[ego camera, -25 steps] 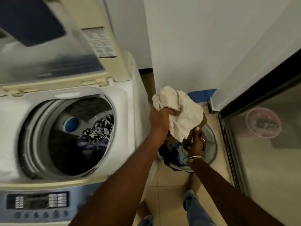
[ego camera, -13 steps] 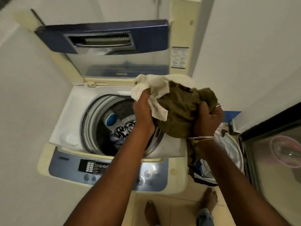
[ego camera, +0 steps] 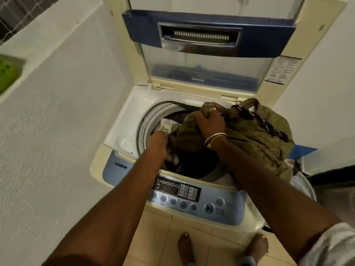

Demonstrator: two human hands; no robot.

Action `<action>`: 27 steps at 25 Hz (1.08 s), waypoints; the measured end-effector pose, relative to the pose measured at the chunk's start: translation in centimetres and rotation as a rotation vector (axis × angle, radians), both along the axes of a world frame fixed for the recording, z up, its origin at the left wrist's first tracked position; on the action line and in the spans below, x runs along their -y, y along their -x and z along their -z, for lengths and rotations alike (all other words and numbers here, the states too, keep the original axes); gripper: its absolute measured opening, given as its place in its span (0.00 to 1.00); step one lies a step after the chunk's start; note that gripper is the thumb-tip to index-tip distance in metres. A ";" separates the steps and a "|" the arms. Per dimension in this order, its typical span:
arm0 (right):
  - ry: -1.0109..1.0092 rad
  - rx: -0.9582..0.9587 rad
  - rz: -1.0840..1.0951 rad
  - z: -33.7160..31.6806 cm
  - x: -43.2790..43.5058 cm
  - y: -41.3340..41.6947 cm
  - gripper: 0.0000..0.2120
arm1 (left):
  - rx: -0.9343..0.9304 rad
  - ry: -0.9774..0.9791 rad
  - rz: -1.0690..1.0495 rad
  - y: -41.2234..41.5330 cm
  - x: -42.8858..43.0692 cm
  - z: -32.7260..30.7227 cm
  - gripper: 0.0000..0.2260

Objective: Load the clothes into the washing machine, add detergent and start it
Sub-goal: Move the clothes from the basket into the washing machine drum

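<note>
my right hand [ego camera: 211, 124] sits on top of the crumpled olive-green cloth garment [ego camera: 255, 135], fingers [ego camera: 208, 115] clamped into its folds at the far side of the round drum opening [ego camera: 194, 169] of the cream and blue top-loading washing machine [ego camera: 115, 166]. my left hand [ego camera: 156, 143] is lower and nearer the drum's left rim, fingers closed on a pale cream rag [ego camera: 167, 126] that is already partly inside the hole.

what matters for the drop: only the left end of the green garment hangs over the opening. its bulk stretches away to the right, lying across the machine's right edge and spilling past it toward the floor. so the long axis runs left to right, and most of the cloth lies right of my right fingers, outside the drum. my right hand is the nearer one to that loose mass; i judge it must drag leftward and down.

the garment looks soft, heavily wrinkled, with a dark patterned strap or drawstring [ego camera: 263, 124] looped over it. the lid [ego camera: 207, 35] stands raised behind.
</note>
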State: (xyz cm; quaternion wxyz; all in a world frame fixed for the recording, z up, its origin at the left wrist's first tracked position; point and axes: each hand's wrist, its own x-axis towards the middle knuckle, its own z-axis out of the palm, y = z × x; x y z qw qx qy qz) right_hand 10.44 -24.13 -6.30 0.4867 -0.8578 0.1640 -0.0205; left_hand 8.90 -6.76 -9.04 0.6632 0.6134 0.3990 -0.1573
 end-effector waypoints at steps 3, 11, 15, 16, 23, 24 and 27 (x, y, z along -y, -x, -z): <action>0.126 -0.117 -0.068 1.9 -1.0 -0.2 0.13 | 0.144 -0.210 0.215 0.6 -0.4 0.9 0.27; -0.177 0.171 -0.368 -2.6 -4.7 -1.5 0.12 | 0.480 -0.332 0.587 -0.6 2.2 0.2 0.09; 0.595 -0.002 -0.540 -1.1 0.9 -0.2 0.58 | 0.412 -0.120 0.114 -1.0 0.4 0.6 0.08; 0.752 -0.161 -0.599 0.2 2.4 0.4 0.65 | 0.370 -0.111 0.068 -1.5 -0.2 0.9 0.10; 0.384 -0.401 -0.438 5.4 1.0 0.0 0.09 | 0.258 -0.152 0.165 -2.5 -0.7 1.6 0.11; 0.204 -0.383 -0.300 5.6 0.5 -0.5 0.07 | 0.210 -0.184 0.166 -3.0 -0.9 1.8 0.12; -0.002 -0.395 -0.101 6.7 -0.4 -1.6 0.21 | -0.060 -0.150 0.395 -3.7 -0.8 2.1 0.20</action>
